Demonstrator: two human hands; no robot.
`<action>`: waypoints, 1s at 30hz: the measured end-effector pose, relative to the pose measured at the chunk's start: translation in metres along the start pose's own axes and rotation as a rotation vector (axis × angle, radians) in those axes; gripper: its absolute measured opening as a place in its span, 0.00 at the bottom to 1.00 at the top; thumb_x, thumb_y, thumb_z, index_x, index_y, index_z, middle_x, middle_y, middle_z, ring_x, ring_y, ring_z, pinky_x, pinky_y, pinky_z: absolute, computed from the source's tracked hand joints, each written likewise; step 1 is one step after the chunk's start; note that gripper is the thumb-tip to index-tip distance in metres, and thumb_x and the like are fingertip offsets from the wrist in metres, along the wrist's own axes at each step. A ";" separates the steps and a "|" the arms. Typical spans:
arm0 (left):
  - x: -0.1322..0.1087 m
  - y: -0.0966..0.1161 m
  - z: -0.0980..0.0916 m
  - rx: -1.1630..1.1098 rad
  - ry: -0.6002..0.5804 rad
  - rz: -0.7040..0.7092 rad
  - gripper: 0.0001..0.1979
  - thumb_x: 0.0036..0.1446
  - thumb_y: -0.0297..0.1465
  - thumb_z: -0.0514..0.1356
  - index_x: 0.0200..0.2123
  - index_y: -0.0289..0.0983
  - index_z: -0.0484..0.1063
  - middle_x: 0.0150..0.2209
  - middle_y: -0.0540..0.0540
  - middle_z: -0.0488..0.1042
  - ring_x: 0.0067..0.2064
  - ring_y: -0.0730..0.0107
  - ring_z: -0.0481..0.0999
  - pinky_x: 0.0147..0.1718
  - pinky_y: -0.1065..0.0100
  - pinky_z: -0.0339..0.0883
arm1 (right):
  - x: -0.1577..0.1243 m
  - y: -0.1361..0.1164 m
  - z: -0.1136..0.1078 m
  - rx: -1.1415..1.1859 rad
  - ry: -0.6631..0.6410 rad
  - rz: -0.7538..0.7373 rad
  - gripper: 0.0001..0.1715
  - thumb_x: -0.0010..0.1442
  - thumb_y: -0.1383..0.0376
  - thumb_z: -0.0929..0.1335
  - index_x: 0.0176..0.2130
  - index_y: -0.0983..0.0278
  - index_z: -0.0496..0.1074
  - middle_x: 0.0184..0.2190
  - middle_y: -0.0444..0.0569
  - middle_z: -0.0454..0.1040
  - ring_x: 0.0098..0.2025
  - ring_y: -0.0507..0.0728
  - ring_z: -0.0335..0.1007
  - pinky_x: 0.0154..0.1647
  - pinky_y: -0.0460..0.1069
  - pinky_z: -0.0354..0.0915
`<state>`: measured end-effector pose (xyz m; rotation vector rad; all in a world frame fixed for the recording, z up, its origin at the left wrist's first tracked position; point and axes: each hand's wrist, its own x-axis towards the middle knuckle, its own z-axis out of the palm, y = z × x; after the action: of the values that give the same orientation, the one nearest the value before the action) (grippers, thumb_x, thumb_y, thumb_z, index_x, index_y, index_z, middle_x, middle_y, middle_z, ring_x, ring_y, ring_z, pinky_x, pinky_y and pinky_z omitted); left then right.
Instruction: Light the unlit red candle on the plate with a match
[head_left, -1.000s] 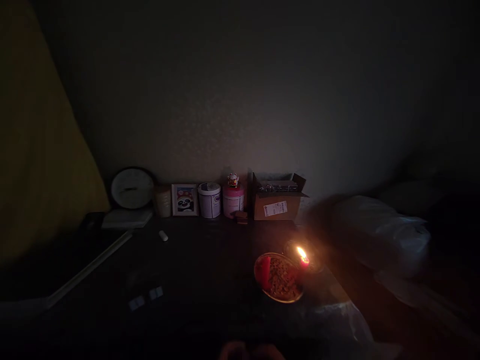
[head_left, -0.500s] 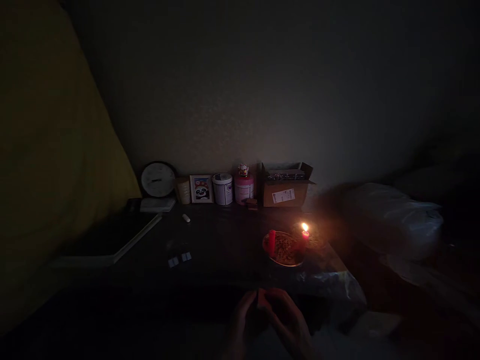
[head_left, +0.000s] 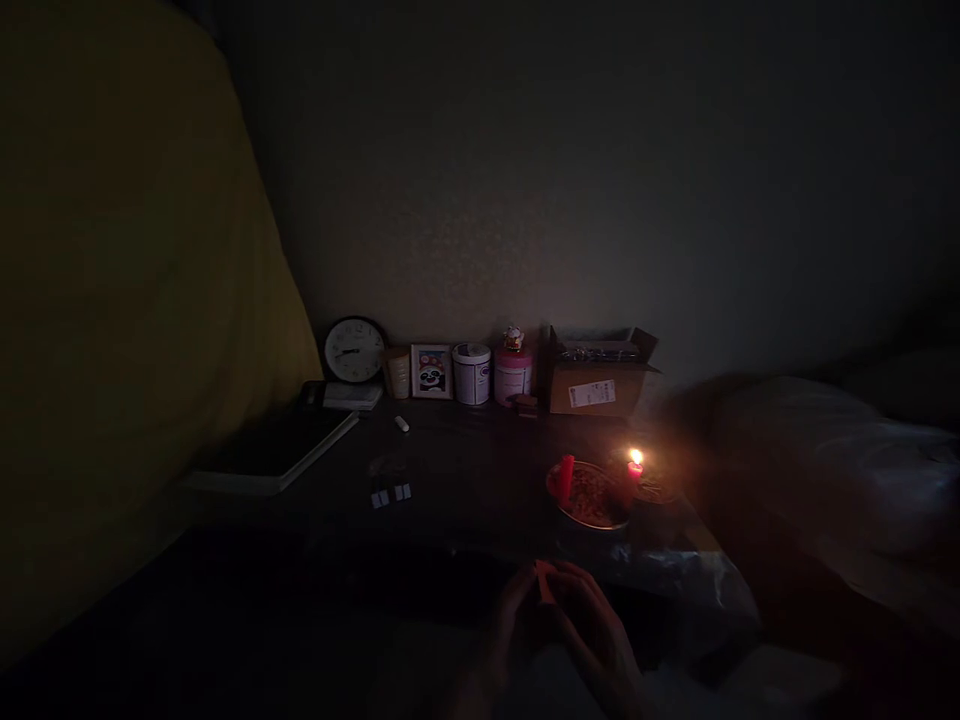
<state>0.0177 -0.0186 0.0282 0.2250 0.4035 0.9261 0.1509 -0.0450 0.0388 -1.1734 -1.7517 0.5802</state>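
In a dark room, the left hand [head_left: 510, 622] and right hand [head_left: 596, 630] pinch a small red piece [head_left: 544, 582] together between their fingertips. A lit candle [head_left: 634, 470] and a bowl of food [head_left: 590, 494] sit just beyond.

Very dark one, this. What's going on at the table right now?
Only a lit red candle lights the dark table; it burns beside a round dish of food. Near the bottom edge, the person's left hand and right hand meet and appear to pinch a small reddish piece between their fingertips. It is too dim to tell what the piece is. A clock and a cardboard box stand along the wall.
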 end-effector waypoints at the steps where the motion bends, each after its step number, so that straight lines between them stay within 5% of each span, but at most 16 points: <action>1: 0.000 0.000 0.001 0.003 -0.007 0.002 0.13 0.55 0.35 0.59 0.36 0.30 0.76 0.31 0.45 0.78 0.32 0.71 0.75 0.32 0.73 0.66 | 0.000 0.002 0.001 -0.014 0.010 -0.010 0.15 0.60 0.59 0.64 0.46 0.59 0.70 0.50 0.54 0.69 0.50 0.59 0.69 0.48 0.49 0.68; 9: 0.004 -0.007 -0.001 0.052 -0.073 0.065 0.11 0.55 0.33 0.60 0.39 0.34 0.75 0.33 0.46 0.78 0.35 0.70 0.75 0.33 0.72 0.65 | -0.005 0.025 0.009 -0.195 0.121 -0.055 0.14 0.59 0.63 0.64 0.46 0.58 0.70 0.51 0.52 0.69 0.46 0.57 0.72 0.44 0.47 0.70; 16: 0.004 -0.007 -0.006 0.128 -0.050 0.064 0.13 0.54 0.33 0.60 0.43 0.36 0.74 0.38 0.46 0.78 0.38 0.67 0.75 0.35 0.69 0.65 | -0.006 0.019 0.009 -0.236 0.128 -0.099 0.13 0.60 0.68 0.62 0.44 0.59 0.70 0.49 0.51 0.69 0.45 0.54 0.72 0.43 0.45 0.69; 23: 0.002 0.001 -0.003 0.072 -0.033 -0.010 0.11 0.55 0.33 0.59 0.38 0.32 0.75 0.34 0.45 0.79 0.35 0.69 0.76 0.36 0.70 0.65 | -0.001 0.008 -0.006 -0.148 -0.010 -0.073 0.13 0.60 0.62 0.65 0.46 0.60 0.69 0.50 0.53 0.68 0.49 0.56 0.68 0.50 0.49 0.66; 30: 0.003 -0.003 -0.001 0.095 0.023 -0.088 0.07 0.53 0.31 0.60 0.34 0.34 0.74 0.29 0.49 0.77 0.31 0.73 0.74 0.32 0.72 0.63 | 0.003 0.027 -0.011 -0.139 0.054 -0.014 0.11 0.61 0.61 0.62 0.33 0.61 0.73 0.35 0.49 0.72 0.33 0.52 0.72 0.32 0.44 0.69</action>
<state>0.0209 -0.0173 0.0255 0.2812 0.4760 0.8249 0.1723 -0.0315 0.0245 -1.2603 -1.7755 0.4196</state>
